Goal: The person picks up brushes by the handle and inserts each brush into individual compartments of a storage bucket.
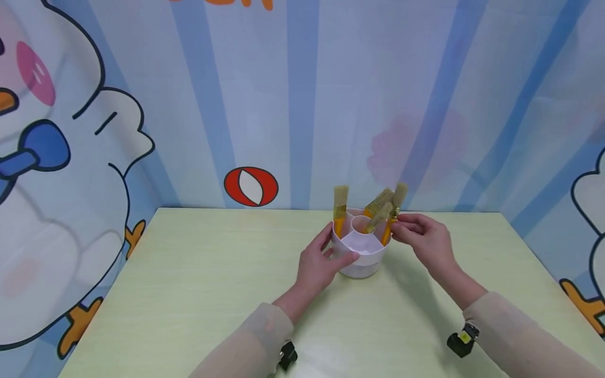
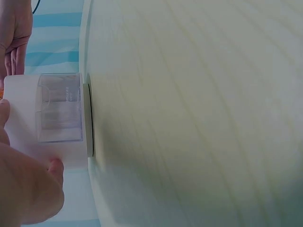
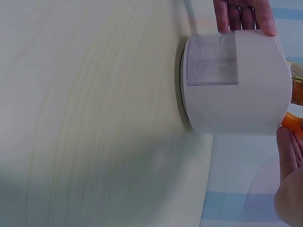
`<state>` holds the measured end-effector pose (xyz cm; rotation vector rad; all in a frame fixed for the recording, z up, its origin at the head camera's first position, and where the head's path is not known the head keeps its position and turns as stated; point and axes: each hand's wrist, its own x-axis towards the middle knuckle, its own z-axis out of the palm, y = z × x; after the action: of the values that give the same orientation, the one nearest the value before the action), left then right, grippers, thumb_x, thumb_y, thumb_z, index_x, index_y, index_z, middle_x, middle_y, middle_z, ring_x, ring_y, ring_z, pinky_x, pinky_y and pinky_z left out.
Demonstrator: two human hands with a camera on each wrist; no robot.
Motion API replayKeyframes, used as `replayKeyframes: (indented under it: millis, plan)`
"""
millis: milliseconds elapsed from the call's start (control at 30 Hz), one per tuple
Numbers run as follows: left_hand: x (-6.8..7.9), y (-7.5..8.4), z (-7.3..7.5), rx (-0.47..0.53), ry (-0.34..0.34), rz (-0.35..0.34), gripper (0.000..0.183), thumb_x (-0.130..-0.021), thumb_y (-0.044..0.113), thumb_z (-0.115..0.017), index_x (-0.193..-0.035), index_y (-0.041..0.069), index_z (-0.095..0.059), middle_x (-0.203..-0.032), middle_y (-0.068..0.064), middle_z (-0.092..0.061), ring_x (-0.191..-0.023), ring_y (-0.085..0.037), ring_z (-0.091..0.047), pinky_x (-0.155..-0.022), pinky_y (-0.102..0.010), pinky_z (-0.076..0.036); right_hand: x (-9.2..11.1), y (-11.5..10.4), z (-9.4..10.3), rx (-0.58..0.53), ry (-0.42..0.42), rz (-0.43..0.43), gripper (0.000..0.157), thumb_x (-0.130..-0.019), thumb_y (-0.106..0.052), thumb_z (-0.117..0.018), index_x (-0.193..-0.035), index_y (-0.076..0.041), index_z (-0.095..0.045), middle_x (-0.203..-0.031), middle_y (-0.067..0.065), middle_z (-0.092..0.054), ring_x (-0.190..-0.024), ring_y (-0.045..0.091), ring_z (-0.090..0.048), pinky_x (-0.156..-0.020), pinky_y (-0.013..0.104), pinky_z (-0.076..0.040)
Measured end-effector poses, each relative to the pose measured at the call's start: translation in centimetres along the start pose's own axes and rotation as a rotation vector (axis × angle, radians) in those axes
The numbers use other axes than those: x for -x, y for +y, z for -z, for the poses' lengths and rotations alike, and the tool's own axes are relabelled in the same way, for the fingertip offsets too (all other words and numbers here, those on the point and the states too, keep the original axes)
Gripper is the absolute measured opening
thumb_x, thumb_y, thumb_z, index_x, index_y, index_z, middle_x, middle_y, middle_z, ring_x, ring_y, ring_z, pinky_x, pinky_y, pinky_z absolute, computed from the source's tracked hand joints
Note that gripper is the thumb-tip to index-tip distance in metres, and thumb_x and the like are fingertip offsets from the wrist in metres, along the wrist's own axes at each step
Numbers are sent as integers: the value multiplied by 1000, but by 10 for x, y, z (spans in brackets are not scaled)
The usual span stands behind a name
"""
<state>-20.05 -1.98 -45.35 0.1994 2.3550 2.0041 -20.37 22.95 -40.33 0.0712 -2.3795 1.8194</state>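
Note:
A white round organizer (image 1: pixel 361 269) with divided compartments stands on the table, a clear drawer (image 3: pixel 213 61) low in its side. My left hand (image 1: pixel 320 265) grips it from the left, thumb on the front, fingers at the side. On the right, my right hand (image 1: pixel 427 242) pinches the orange handle of a flat paintbrush (image 1: pixel 396 210) standing bristles up at the right rim. Another paintbrush (image 1: pixel 340 210) is upright in the left compartment. One leaning paintbrush (image 1: pixel 379 216) is in the round middle cup, and one more paintbrush (image 1: pixel 378 201) tilts at the back.
The pale wood-grain table (image 1: pixel 227 278) reaches back to a blue striped backdrop (image 1: pixel 302 105) printed with cartoon figures. The organizer is right of centre, toward the table's back edge. A small black device (image 1: pixel 463 340) is strapped at the right sleeve.

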Motion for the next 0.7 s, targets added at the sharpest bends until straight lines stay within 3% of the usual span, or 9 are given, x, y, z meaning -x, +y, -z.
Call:
replayKeyframes:
  millis: [267, 567, 700]
  plan:
    - [-1, -1, 2, 1, 13, -7, 90, -89, 29, -91, -165, 20, -43, -166, 1, -47, -153, -20, -45, -117, -40, -48, 0, 0, 0, -22, -20, 9, 47, -104, -11, -72, -142, 13, -58, -114, 3, -80, -97, 3, -77, -85, 25, -64]
    - [-2, -1, 3, -5, 1, -11, 90, -90, 29, -89, -166, 19, -41, -167, 1, -46, -153, -21, -45, -117, -41, -48, 4, 4, 11, -41, -13, 3, 50, -103, -15, -74, -140, 15, -58, -100, -15, -79, -93, 2, -77, -84, 24, -64]
    - [-2, -1, 3, -12, -3, -14, 90, -91, 30, -89, -166, 19, -41, -168, 1, -45, -154, -21, -45, -117, -41, -48, 7, 7, 20, -10, -30, 20, 51, -103, -16, -73, -141, 15, -57, -102, -13, -80, -93, 3, -78, -84, 24, -63]
